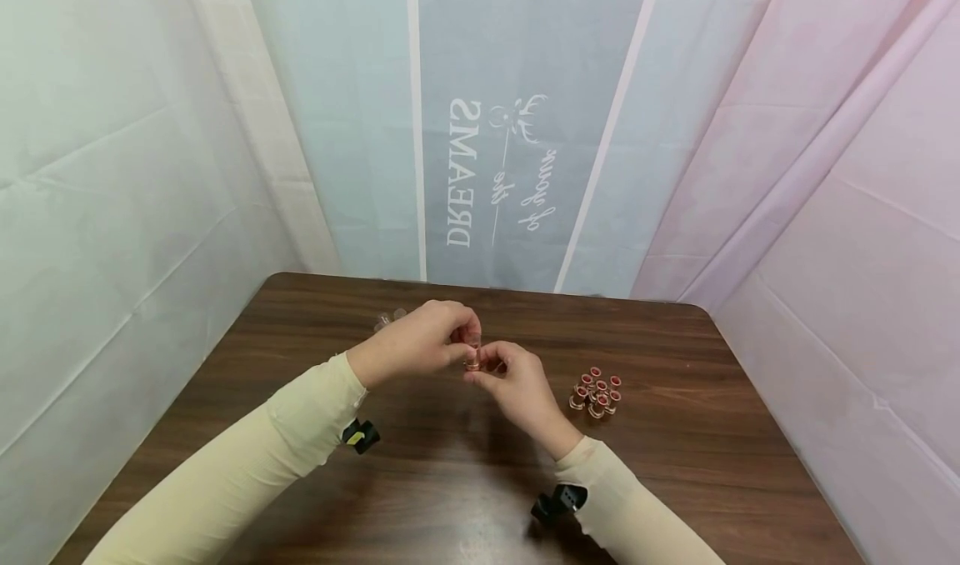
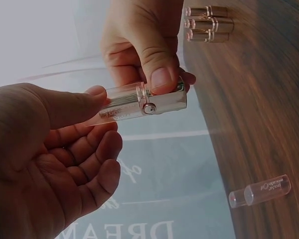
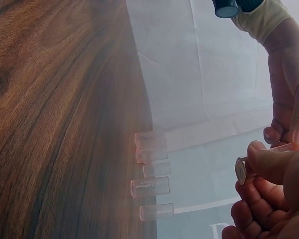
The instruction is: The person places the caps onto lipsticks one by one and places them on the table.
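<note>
Both hands meet over the middle of the table around one lipstick tube (image 2: 167, 103) with a shiny gold base. My left hand (image 1: 423, 337) pinches its clear cap (image 2: 122, 107) between thumb and index finger. That cap sits over the top end of the tube, in line with the base. From the other side, my right hand (image 1: 525, 384) grips the gold base with its thumb across it. In the right wrist view the base's round end (image 3: 241, 171) sticks out past the right thumb.
Several gold lipstick tubes (image 1: 600, 387) with red tops stand in a cluster to the right of the right hand. Loose clear caps (image 3: 150, 187) stand at the back left, partly behind the left hand in the head view. The table (image 1: 675, 465) borders on hanging cloth.
</note>
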A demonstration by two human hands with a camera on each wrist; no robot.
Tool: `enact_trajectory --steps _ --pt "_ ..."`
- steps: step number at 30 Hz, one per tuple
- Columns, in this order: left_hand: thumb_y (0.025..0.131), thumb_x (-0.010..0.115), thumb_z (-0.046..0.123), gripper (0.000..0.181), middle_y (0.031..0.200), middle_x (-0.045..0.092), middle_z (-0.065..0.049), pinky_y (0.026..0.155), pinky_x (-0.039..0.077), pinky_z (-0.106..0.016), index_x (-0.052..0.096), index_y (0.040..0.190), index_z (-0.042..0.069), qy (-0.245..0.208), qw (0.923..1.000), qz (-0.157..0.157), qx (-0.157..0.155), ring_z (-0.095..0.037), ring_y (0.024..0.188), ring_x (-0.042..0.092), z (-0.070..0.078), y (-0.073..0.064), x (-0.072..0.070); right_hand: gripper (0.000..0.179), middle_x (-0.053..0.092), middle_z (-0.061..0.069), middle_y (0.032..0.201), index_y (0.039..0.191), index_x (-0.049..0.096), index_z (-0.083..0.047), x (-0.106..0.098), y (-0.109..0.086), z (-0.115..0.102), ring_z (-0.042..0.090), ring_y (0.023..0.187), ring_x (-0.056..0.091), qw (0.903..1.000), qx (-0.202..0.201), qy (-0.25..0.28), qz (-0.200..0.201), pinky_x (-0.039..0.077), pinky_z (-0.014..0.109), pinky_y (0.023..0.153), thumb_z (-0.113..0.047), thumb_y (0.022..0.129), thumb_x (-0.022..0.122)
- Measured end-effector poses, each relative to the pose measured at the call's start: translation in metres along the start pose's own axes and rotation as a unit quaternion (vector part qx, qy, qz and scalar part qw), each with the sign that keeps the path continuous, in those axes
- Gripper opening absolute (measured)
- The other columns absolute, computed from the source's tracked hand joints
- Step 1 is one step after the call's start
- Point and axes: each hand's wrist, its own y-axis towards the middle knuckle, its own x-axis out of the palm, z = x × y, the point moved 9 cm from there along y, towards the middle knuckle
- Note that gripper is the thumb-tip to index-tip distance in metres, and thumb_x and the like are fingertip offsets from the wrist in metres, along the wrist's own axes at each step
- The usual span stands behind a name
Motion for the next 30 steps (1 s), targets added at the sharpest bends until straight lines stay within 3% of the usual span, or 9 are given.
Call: enact_trajectory --steps 6,12,17,22,30 --pt "0.092 0.077 0.011 0.012 0.086 0.062 0.006 0.070 0.050 -0.023 0.066 0.091 0.014 0.001 0.9999 0.006 0.012 -0.007 0.077 0.057 0.001 0.000 0.000 0.019 0.067 -0.008 0.087 0.089 0.071 -0.021 0.002 0.002 -0.002 0.009 0.079 0.061 1.0000 -0.005 0.001 -0.003 0.052 0.030 0.075 -0.021 0.082 0.088" --pt "0.091 0.079 0.012 0.011 0.090 0.065 0.005 0.074 0.054 -0.024 0.069 0.096 0.013 -0.026 0.9993 0.026 0.000 -0.006 0.082 0.061 -0.003 -0.001 0.003 0.021 0.066 -0.004 0.089 0.087 0.068 -0.023 0.000 0.004 -0.001 0.019 0.083 0.063 0.9998 -0.005 -0.001 -0.017 0.052 0.033 0.075 -0.022 0.082 0.088" --pt "0.088 0.080 0.010 0.017 0.097 0.068 0.001 0.080 0.057 -0.028 0.070 0.103 0.009 -0.033 0.9975 0.062 -0.010 -0.010 0.088 0.065 -0.012 -0.005 0.000 0.020 0.065 -0.005 0.091 0.090 0.069 -0.022 0.000 0.010 0.000 0.010 0.079 0.061 0.9997 -0.008 -0.011 -0.021 0.051 0.027 0.070 -0.022 0.083 0.087" --pt "0.087 0.084 0.016 0.030 0.106 0.069 -0.006 0.084 0.056 -0.031 0.069 0.111 0.007 -0.024 0.9954 0.081 -0.045 -0.017 0.094 0.066 -0.027 -0.016 -0.002 0.019 0.066 -0.002 0.092 0.092 0.069 -0.018 -0.001 0.022 0.002 0.011 0.079 0.060 0.9990 0.000 -0.037 -0.027 0.052 0.028 0.069 -0.024 0.085 0.086" --pt "0.090 0.081 0.022 0.029 0.107 0.068 -0.003 0.086 0.055 -0.036 0.069 0.113 0.009 -0.020 0.9914 0.081 -0.101 -0.017 0.096 0.064 -0.053 -0.034 0.006 0.017 0.067 -0.006 0.089 0.092 0.069 -0.020 -0.003 0.050 0.027 0.011 0.080 0.063 0.9974 0.026 -0.064 -0.019 0.053 0.032 0.070 -0.026 0.087 0.084"
